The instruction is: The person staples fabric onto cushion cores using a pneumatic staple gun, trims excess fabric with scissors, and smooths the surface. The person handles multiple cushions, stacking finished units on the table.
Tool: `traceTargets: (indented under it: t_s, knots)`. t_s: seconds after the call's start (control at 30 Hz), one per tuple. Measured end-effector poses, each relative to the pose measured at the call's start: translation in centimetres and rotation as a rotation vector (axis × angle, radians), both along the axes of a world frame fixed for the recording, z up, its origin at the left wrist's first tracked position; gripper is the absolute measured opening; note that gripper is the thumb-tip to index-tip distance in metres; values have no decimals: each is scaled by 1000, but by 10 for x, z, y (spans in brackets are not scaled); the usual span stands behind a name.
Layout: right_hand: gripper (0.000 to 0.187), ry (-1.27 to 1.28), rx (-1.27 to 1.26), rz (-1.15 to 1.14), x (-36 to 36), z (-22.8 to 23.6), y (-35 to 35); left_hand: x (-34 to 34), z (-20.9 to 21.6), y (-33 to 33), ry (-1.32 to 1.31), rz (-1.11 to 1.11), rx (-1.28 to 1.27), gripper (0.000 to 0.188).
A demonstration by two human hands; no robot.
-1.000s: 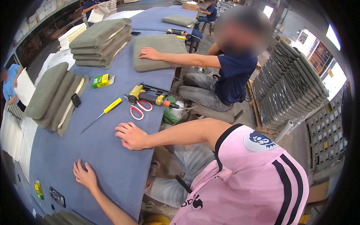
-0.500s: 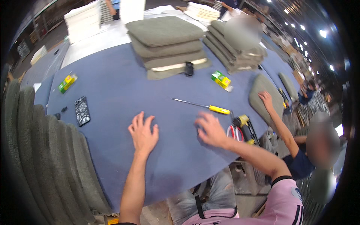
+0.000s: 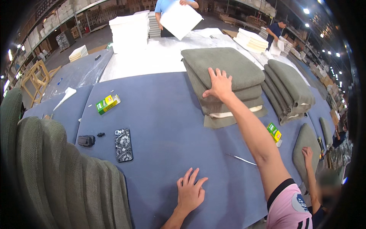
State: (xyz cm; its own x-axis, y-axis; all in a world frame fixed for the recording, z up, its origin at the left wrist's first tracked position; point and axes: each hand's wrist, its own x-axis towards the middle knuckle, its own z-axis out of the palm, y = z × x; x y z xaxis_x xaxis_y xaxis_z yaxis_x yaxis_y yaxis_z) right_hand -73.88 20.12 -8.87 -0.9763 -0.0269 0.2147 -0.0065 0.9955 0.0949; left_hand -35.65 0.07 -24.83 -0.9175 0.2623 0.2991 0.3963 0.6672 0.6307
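My right hand (image 3: pixel 220 84) is stretched out over the near left side of a stack of grey-green fabric cushion covers (image 3: pixel 236 65), fingers spread. It seems to rest on the top cover, gripping nothing. A pale layer shows low in that stack. Nearer me, my left hand (image 3: pixel 190 192) hovers over or lies on the blue tabletop (image 3: pixel 164 141), fingers apart with nothing in them. The closest thing to it is a phone (image 3: pixel 124 145) in a black-and-white patterned case. Right of my left hand lies a screwdriver's thin metal shaft (image 3: pixel 242 159); my right arm hides its handle.
Grey-green cushions (image 3: pixel 65 164) stand in a row at left. A second stack (image 3: pixel 288 82) is at right, by a green-yellow box (image 3: pixel 273 132). Another such box (image 3: pixel 108 104) and a black clip-on object (image 3: pixel 86 141) lie left. Co-workers handle white foam (image 3: pixel 181 19) beyond and a cushion (image 3: pixel 305 152) right.
My right hand has moved from the bare tabletop forward onto the cushion-cover stack. The view has swung left and upward. My left hand keeps its fingers apart near the table.
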Motion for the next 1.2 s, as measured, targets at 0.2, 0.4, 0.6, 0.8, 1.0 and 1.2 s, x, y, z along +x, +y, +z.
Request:
traceTargets:
  t_s: [0.2,0.4,0.6,0.8,1.0,1.2]
  knots:
    - [92,298,-2,6,37,-32,47,-11,-12,8,-6,-49,274,51]
    - [77,262,-37,155,197,20,71,-48,-18,-5,181,60,313,53]
    - [60,634,-233,375,441,187,91,79,86,-42,518,238,252,61]
    - [36,770,-776,242,613,263,105,384,2,-51,-52,251,557,44]
    - [36,740,-784,316,656,220,89,598,-74,-72,-412,197,490,32]
    - [41,620,-735,547,689,259,8,616,-44,-85,-198,281,99,53]
